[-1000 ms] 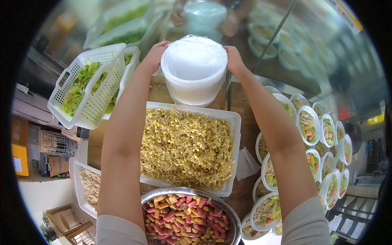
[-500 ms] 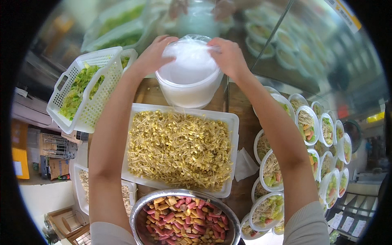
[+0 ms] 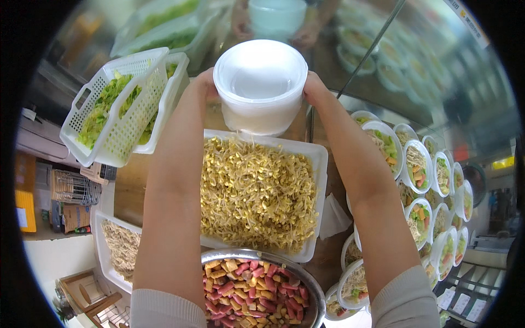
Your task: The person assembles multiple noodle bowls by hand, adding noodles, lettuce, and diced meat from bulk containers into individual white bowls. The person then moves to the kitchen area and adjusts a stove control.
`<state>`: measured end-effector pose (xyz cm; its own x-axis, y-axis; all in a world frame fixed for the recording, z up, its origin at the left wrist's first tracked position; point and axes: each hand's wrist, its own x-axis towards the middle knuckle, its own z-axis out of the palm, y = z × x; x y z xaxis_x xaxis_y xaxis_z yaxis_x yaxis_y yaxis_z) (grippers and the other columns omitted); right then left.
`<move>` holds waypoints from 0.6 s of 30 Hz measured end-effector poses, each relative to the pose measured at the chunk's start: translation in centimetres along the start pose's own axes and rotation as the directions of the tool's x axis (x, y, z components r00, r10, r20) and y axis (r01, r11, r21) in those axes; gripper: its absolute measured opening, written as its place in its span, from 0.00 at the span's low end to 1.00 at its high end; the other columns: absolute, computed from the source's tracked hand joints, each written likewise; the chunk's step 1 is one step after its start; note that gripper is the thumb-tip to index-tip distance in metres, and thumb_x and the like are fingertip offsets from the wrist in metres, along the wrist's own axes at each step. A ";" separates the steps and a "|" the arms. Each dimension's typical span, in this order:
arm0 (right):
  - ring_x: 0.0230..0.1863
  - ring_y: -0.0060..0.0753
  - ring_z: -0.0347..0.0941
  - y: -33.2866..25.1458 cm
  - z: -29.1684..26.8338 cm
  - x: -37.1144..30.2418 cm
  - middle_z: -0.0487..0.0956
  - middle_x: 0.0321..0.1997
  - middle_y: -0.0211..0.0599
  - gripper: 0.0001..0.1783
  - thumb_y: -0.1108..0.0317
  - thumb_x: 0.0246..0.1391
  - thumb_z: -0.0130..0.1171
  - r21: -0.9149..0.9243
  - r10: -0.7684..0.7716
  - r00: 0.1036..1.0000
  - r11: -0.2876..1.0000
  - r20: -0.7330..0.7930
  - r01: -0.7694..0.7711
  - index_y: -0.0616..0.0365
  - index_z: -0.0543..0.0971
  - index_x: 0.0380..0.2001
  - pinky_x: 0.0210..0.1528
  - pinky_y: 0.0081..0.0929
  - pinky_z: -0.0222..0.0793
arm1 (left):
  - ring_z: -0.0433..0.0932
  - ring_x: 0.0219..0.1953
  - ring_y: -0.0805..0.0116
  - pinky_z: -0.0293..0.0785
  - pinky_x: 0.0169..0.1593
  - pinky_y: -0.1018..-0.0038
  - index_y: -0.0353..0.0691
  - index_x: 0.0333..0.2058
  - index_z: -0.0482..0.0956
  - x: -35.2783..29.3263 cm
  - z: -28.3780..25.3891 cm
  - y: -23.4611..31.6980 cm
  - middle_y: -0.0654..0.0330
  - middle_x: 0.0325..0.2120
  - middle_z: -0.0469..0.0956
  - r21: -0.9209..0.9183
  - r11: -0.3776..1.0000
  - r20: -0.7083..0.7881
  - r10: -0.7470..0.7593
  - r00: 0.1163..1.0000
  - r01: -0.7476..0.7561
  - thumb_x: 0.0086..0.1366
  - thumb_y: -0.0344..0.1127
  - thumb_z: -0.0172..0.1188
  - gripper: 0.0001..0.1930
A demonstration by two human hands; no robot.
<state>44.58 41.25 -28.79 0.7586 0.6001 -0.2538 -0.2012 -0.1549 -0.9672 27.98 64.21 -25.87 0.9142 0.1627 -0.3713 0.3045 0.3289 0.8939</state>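
Note:
Beyond the sprouts stands a stack of white round plastic bowls [image 3: 258, 112], its top bowl facing up with nothing in it. My left hand [image 3: 208, 82] wraps the stack's left side and my right hand [image 3: 311, 87] its right side; most fingers are hidden behind it. The glass behind mirrors the bowls with a hand at each side. Directly on the near side lies a white rectangular tray [image 3: 321, 180] heaped with yellow bean sprouts [image 3: 260, 191]. Closer still, a round metal basin [image 3: 314, 290] holds red and golden-brown chopped pieces [image 3: 254, 292].
Left, a white perforated basket [image 3: 128, 120] of cut lettuce [image 3: 104, 112] leans on another white container. Below it, a white tray [image 3: 101, 246] holds pale shreds [image 3: 120, 246]. Filled bowls [image 3: 415, 167] are stacked along the right. A white folded cloth or paper [image 3: 333, 218] lies beside the sprouts.
My hands have moved from the clear film over the top bowl down to the stack's sides. The top bowl now shows uncovered. The view has shifted slightly.

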 end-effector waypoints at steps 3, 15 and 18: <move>0.30 0.31 0.73 1.4 -1.4 -2.3 0.79 0.32 0.40 0.14 0.69 0.49 0.56 -0.228 -0.076 0.996 0.972 -0.051 0.063 0.66 0.78 0.37 0.31 0.29 0.68 | 0.77 0.34 0.70 0.74 0.36 0.73 0.38 0.41 0.76 0.1 1.0 -3.6 0.62 0.33 0.79 -0.071 0.995 -0.271 0.050 0.961 -0.072 0.59 0.39 0.57 0.14; 0.51 0.45 0.70 -7.8 0.7 -7.1 0.74 0.49 0.50 0.28 0.65 0.48 0.53 -0.456 -0.338 0.934 0.818 0.114 0.351 0.65 0.68 0.53 0.54 0.34 0.62 | 0.74 0.38 0.70 0.70 0.42 0.75 0.34 0.45 0.73 -18.9 2.3 -4.3 0.58 0.35 0.76 0.700 0.696 -0.268 0.463 0.845 -0.160 0.59 0.36 0.57 0.17; 0.50 0.39 0.69 -8.5 2.7 -6.8 0.75 0.48 0.46 0.23 0.76 0.48 0.45 -0.623 -0.440 0.895 0.681 0.070 0.384 0.64 0.69 0.51 0.53 0.30 0.61 | 0.74 0.40 0.69 0.70 0.44 0.75 0.37 0.46 0.73 -28.5 4.1 -6.1 0.58 0.38 0.76 0.668 0.743 -0.317 0.340 0.885 -0.046 0.59 0.33 0.57 0.16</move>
<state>39.46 40.56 -18.85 0.7241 0.6604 0.1988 0.5403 -0.3641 -0.7586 1.20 53.77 -19.72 0.8282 0.5507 -0.1041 0.3624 -0.3847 0.8489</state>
